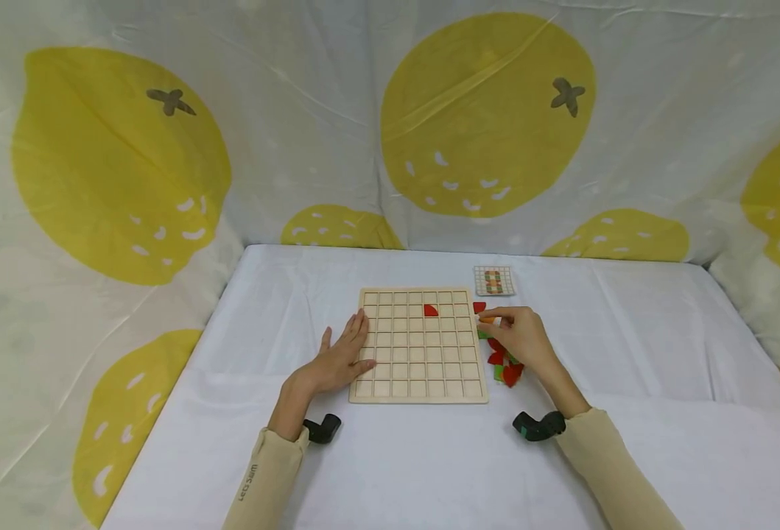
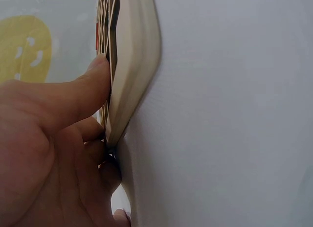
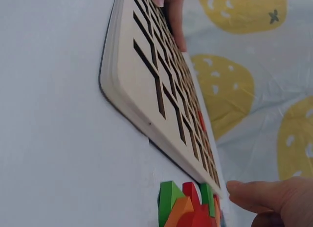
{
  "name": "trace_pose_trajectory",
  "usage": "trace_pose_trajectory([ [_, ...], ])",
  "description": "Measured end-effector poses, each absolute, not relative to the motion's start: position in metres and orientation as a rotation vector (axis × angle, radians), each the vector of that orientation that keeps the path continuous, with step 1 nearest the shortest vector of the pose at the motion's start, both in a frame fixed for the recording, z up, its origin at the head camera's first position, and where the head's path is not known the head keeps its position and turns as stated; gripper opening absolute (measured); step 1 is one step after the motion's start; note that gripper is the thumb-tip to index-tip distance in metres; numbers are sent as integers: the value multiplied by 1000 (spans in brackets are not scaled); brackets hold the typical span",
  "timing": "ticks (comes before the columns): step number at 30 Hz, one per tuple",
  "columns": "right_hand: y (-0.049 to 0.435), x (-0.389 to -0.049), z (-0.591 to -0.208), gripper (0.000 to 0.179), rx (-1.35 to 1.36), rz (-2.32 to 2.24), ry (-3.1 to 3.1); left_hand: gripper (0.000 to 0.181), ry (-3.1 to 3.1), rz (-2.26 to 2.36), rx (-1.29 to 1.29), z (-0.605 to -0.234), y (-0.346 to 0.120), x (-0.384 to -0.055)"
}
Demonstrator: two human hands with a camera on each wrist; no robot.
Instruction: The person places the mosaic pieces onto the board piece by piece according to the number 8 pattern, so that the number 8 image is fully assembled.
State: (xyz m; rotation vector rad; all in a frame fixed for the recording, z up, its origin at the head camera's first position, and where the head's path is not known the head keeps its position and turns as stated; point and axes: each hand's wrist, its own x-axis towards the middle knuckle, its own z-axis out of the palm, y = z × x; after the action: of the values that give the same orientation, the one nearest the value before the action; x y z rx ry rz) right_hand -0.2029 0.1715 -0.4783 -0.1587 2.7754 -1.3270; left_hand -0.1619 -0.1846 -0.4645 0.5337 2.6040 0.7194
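A square wooden grid board [image 1: 417, 372] lies on the white cloth, with a red quarter-round piece [image 1: 431, 311] in one of its upper cells. My left hand [image 1: 336, 361] rests on the board's left edge, fingers spread and fairly straight. Its thumb [image 2: 83, 92] presses the top face in the left wrist view. At the board's right edge is my right hand [image 1: 521, 340], its index finger and thumb close together over the loose pieces. An orange piece [image 1: 487, 320] shows between them; whether they pinch it is unclear. In the right wrist view, the index fingertip [image 3: 237, 188] is just beyond the board's corner.
Loose red, green and orange pieces [image 1: 512, 376] lie in a heap along the board's right side, partly under my right hand. Another red piece [image 1: 479, 306] lies apart above them. A small gridded pattern card [image 1: 494, 281] lies behind. Lemon-printed cloth [image 1: 336, 147] hangs at the back.
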Motion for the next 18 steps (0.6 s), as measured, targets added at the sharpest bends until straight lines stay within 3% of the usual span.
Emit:
trace_pose_trajectory([
  [18, 189, -203, -482, 30, -16, -1261, 2832, 83, 2602, 747, 535, -465, -184, -162],
])
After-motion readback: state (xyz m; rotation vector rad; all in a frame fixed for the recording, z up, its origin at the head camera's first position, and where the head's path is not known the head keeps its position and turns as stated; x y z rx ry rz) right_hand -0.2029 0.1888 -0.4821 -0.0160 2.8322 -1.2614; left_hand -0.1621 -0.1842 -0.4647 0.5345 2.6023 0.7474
